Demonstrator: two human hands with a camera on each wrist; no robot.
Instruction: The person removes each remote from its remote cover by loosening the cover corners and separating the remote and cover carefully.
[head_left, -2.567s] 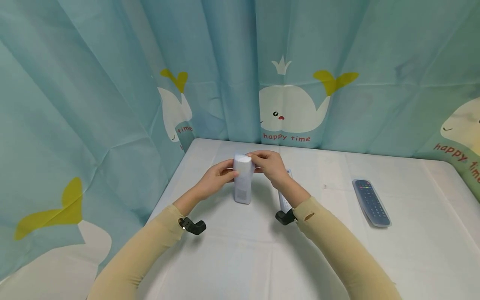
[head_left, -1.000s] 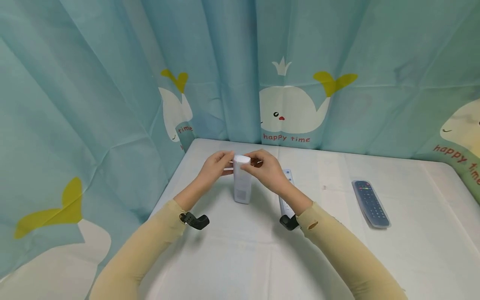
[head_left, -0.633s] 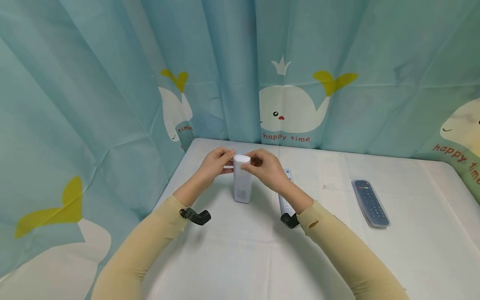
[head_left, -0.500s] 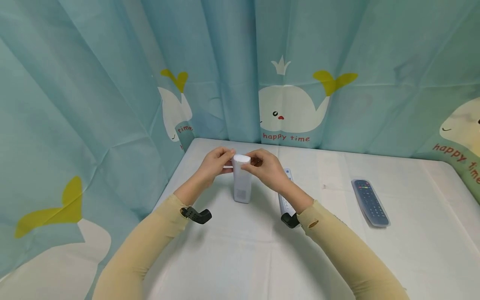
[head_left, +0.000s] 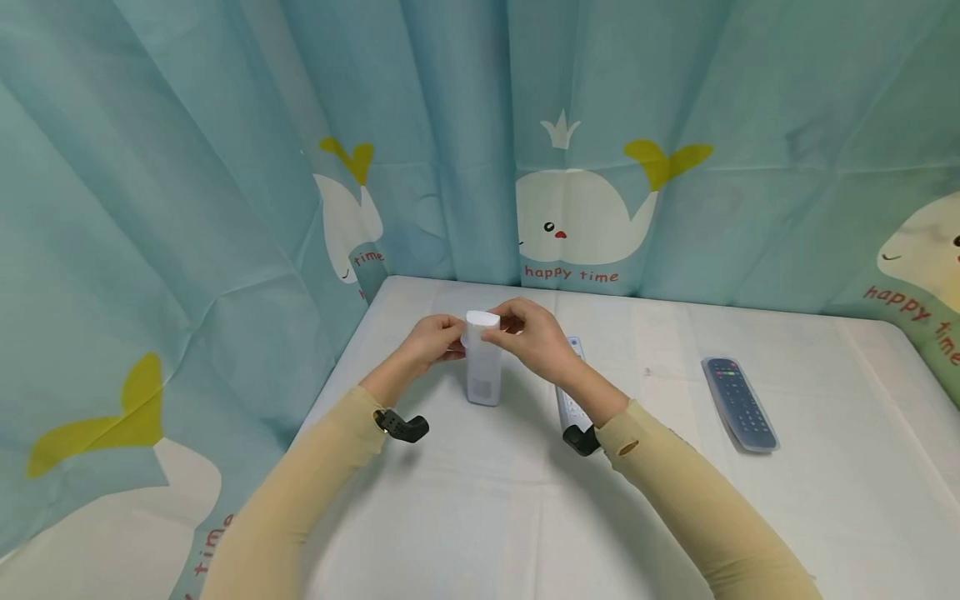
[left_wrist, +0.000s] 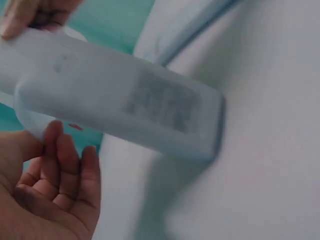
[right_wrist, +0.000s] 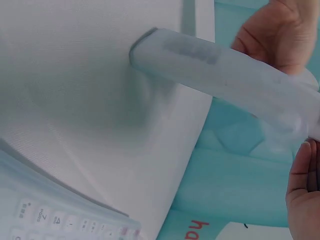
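A white remote control (head_left: 483,320) stands upright on the table, its back towards me, in a translucent sleeve (left_wrist: 120,100). The remote's bare white top end sticks out above the sleeve. My right hand (head_left: 536,337) grips this top end from the right, thumb on the back face. At the left side, my left hand (head_left: 427,340) pinches the sleeve's loose edge (left_wrist: 39,122) between thumb and fingertips and holds it away from the remote. In the right wrist view the sleeve's rim bulges out near the right fingertips. The remote's button side is hidden.
A white remote (head_left: 572,404) with a keypad lies on the white table (head_left: 465,517), partly behind my right wrist. Farther right lies a dark remote (head_left: 741,404) in a clear sleeve. A blue curtain (head_left: 450,167) hangs along the table's back and left edges.
My left hand has come down from the remote's top corner and now draws the sleeve's edge out to the left. My right thumb moved onto the back face earlier and has stayed there.
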